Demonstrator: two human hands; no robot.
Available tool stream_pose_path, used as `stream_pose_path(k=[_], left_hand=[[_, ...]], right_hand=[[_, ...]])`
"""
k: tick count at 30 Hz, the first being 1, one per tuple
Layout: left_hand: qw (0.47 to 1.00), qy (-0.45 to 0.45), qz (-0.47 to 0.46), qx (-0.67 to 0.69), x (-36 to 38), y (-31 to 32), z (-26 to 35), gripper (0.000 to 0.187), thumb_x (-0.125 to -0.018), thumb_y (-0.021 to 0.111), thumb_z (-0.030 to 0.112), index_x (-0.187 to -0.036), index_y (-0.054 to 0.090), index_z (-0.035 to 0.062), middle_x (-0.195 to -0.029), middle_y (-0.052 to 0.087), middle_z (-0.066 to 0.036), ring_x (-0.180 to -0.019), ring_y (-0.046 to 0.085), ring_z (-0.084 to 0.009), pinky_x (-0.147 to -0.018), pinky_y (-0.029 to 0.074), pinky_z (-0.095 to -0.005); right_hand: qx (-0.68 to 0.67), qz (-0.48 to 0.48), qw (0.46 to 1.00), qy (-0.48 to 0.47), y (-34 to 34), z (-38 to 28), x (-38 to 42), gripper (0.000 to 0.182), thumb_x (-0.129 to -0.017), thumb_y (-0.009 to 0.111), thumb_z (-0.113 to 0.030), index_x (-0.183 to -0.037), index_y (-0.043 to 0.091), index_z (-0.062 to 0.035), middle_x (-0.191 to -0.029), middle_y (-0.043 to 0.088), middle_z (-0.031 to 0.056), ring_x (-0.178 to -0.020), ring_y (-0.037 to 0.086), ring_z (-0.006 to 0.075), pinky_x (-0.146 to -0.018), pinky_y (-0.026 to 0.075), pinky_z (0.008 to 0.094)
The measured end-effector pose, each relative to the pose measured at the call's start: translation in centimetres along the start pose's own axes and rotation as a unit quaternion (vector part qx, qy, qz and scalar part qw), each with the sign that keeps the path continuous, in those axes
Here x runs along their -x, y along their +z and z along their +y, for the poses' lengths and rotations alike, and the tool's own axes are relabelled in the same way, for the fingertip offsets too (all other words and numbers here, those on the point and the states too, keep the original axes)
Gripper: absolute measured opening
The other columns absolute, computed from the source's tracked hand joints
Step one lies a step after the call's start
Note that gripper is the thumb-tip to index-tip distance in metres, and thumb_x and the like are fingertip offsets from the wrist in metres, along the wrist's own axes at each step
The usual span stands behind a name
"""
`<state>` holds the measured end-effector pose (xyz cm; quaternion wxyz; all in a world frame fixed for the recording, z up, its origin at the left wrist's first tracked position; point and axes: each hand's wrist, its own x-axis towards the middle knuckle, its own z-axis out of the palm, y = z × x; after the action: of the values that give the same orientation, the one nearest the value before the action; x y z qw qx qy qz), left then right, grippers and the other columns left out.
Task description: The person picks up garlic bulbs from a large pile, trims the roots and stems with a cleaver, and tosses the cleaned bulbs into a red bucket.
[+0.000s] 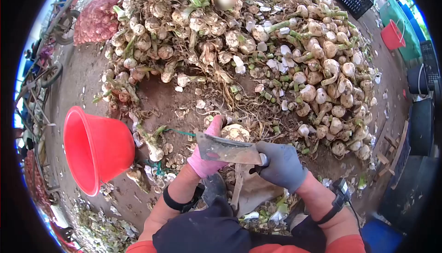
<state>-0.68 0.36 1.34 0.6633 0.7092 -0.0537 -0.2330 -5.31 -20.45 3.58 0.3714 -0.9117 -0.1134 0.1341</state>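
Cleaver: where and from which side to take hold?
Probably the handle, from the right, as the grey-gloved right grip has it. What shows of the handle is narrower than the cleaver's broad blade, which points left, across the view of the pink-gloved left grip; I'd avoid the blade.

Red sleeves (346, 244) flanked a dark garment (202, 231); beyond it were black wrist straps (329, 213), a pink left glove (207, 164), a grey right glove (283, 166).
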Motion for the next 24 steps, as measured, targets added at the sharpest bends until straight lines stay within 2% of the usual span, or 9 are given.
stream_pose_path(k=[2, 8, 10, 12, 14, 18, 21, 23, 24], left_hand=[[0.995, 0.072, -0.025, -0.068, 0.0, -0.3, 0.0, 0.071, -0.071, 0.082, 0.008, -0.128, 0.041, 0.0025, -0.106, 0.062, -0.008, -0.096, 0.059, -0.014, -0.089, 0.051, -0.0322], [0.997, 0.072, 0.033, 0.014, 1.5, 0.3, -2.5, 0.081, -0.07, 0.084, 0.009, -0.135, 0.036, 0.0007, -0.108, 0.062, -0.007, -0.097, 0.06, -0.0137, -0.086, 0.05, -0.0303], [0.999, 0.049, 0.024, 0.003, 1.0, 0.3, -1.5, 0.08, -0.07, 0.084, 0.011, -0.134, 0.037, 0.0006, -0.107, 0.062, -0.007, -0.097, 0.06, -0.0134, -0.086, 0.05, -0.0299], [1.0, 0.027, 0.012, -0.009, 1.0, 0.3, -0.9, 0.079, -0.071, 0.084, 0.013, -0.133, 0.037, 0.0006, -0.106, 0.062, -0.007, -0.096, 0.06, -0.0132, -0.086, 0.05, -0.0294], [0.998, 0.004, 0.002, 0.067, 1.2, 0.5, -0.7, 0.078, -0.07, 0.085, 0.018, -0.131, 0.039, 0.0015, -0.102, 0.061, -0.005, -0.094, 0.059, -0.0127, -0.084, 0.049, -0.0284], [0.999, -0.001, -0.005, 0.035, 0.7, 0.7, -1.6, 0.077, -0.069, 0.085, 0.021, -0.129, 0.04, 0.0032, -0.099, 0.06, -0.004, -0.09, 0.059, -0.0126, -0.082, 0.049, -0.0276], [0.994, -0.047, 0.019, -0.093, 0.7, 1.1, -2.4, 0.059, -0.083, 0.075, 0.012, -0.128, 0.038, 0.0063, -0.102, 0.061, -0.005, -0.089, 0.063, -0.011, -0.076, 0.055, -0.0282], [0.967, -0.148, 0.054, 0.2, 1.0, 1.8, -0.6, 0.062, -0.077, 0.078, 0.018, -0.126, 0.041, 0.0065, -0.098, 0.06, -0.006, -0.084, 0.06, -0.0127, -0.078, 0.052, -0.0311], [0.967, -0.148, 0.053, 0.2, 1.2, 1.9, -0.5, 0.062, -0.077, 0.078, 0.018, -0.126, 0.041, 0.0065, -0.098, 0.06, -0.006, -0.084, 0.06, -0.0127, -0.078, 0.052, -0.0311]], right_hand=[[0.0, 0.003, 1.0, 0.0, 0.4, 0.2, 0.0, 0.029, -0.069, 0.079, -0.022, -0.093, 0.065, -0.0115, -0.075, 0.064, 0.0122, -0.071, 0.064, 0.0357, -0.06, 0.05, 0.0413], [0.026, -0.007, 1.0, 0.01, 1.2, 0.6, 0.1, 0.028, -0.07, 0.078, -0.024, -0.092, 0.065, -0.0108, -0.074, 0.064, 0.0124, -0.07, 0.064, 0.0352, -0.06, 0.049, 0.0412], [0.029, -0.014, 0.999, 0.01, 0.9, 0.0, 0.2, 0.027, -0.071, 0.077, -0.023, -0.092, 0.065, -0.0104, -0.073, 0.063, 0.0126, -0.07, 0.064, 0.0352, -0.059, 0.049, 0.0413], [-0.002, 0.011, 1.0, -0.019, 0.5, -0.7, 0.2, 0.02, -0.069, 0.064, -0.011, -0.088, 0.059, -0.0114, -0.072, 0.064, 0.0128, -0.071, 0.064, 0.0359, -0.059, 0.048, 0.0456], [-0.014, 0.011, 0.999, -0.03, 0.8, -0.9, 0.2, 0.02, -0.069, 0.065, -0.012, -0.088, 0.058, -0.0115, -0.072, 0.063, 0.0125, -0.07, 0.064, 0.0358, -0.059, 0.048, 0.0453], [-0.003, -0.002, 0.999, -0.037, 1.4, -0.6, 0.5, 0.02, -0.07, 0.067, -0.015, -0.088, 0.058, -0.0117, -0.073, 0.063, 0.0123, -0.07, 0.064, 0.0353, -0.058, 0.048, 0.0446], [0.014, 0.016, 0.999, -0.041, 2.4, 0.2, 0.4, 0.016, -0.074, 0.065, -0.018, -0.086, 0.057, -0.0113, -0.073, 0.062, 0.0123, -0.069, 0.064, 0.0349, -0.057, 0.048, 0.0443], [0.018, 0.025, 0.999, -0.037, 2.8, 0.5, 0.3, 0.016, -0.076, 0.066, -0.021, -0.083, 0.058, -0.0098, -0.071, 0.061, 0.0132, -0.068, 0.063, 0.0357, -0.057, 0.047, 0.0442], [0.022, 0.033, 0.999, -0.034, 2.9, 0.6, 0.2, 0.018, -0.079, 0.067, -0.025, -0.08, 0.059, -0.0083, -0.069, 0.06, 0.0141, -0.067, 0.062, 0.0365, -0.057, 0.047, 0.044]])
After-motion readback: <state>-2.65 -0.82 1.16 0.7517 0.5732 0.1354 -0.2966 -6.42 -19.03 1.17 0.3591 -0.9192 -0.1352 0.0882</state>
